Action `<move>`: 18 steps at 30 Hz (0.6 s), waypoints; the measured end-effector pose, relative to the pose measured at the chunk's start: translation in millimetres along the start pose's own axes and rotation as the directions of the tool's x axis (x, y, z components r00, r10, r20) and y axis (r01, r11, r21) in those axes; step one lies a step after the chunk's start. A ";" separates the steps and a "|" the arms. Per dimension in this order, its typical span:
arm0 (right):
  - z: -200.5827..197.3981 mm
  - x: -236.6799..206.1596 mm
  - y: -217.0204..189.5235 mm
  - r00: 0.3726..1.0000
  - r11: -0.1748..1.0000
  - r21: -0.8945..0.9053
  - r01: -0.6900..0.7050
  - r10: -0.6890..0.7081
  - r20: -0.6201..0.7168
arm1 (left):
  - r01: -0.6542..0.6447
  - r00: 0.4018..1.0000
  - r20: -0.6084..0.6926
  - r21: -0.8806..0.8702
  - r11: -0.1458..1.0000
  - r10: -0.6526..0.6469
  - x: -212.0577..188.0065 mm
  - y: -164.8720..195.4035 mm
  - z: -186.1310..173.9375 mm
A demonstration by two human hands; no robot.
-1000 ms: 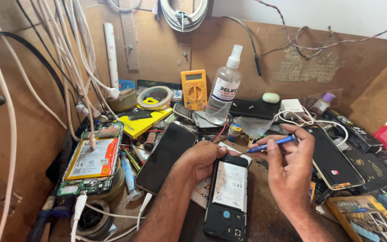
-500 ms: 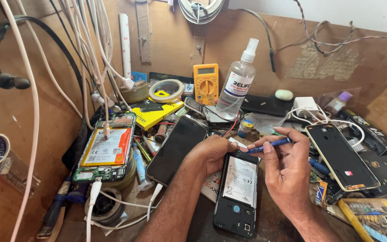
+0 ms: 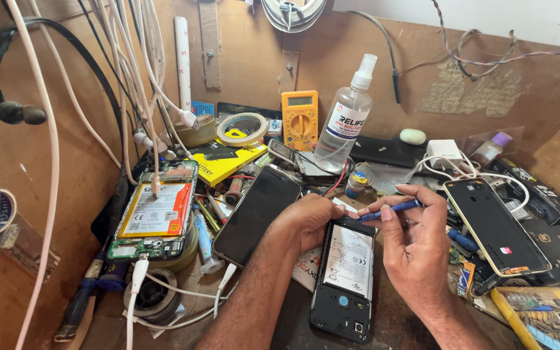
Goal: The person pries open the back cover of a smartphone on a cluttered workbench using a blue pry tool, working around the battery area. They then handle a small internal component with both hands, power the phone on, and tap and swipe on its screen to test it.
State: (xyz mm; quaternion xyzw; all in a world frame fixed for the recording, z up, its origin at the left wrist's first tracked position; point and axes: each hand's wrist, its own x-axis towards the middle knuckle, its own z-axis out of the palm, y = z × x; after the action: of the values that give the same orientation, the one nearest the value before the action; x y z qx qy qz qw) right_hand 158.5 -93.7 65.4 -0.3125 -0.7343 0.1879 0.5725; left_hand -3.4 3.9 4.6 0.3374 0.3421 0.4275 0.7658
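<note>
An opened phone lies at the workbench's front edge, between the left hand and right hand. Left lies another phone; behind, against the back wall, stand a multimeter and spray bottle.

Opened black phone flat on bench, battery exposed, blue screwdriver tilted above
</note>
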 end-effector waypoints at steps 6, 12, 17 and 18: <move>-0.8 2.1 -5.6 0.999 0.992 -0.126 0.030 -0.031 -0.009 | -0.002 1.000 -0.006 0.036 0.999 0.002 2.4 -1.7 -1.5; -5.6 18.6 -19.0 0.999 0.942 -0.336 0.010 0.004 0.043 | 0.026 1.000 0.016 0.008 1.000 -0.026 5.6 -3.3 -1.5; -10.6 34.2 -26.7 0.974 0.897 -0.428 -0.114 0.187 0.132 | 0.007 1.000 0.000 -0.007 1.000 -0.007 6.4 -3.8 -2.3; -11.2 35.9 -27.4 0.967 0.893 -0.428 -0.136 0.213 0.138 | 0.006 1.000 0.006 -0.015 1.000 -0.005 7.2 -4.1 -2.4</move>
State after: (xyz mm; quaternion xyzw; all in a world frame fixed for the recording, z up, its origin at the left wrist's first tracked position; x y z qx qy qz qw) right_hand 157.2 -90.5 111.8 -0.4735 -0.7751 0.1060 0.4046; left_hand -0.8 9.1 -1.8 0.3319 0.3374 0.4270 0.7705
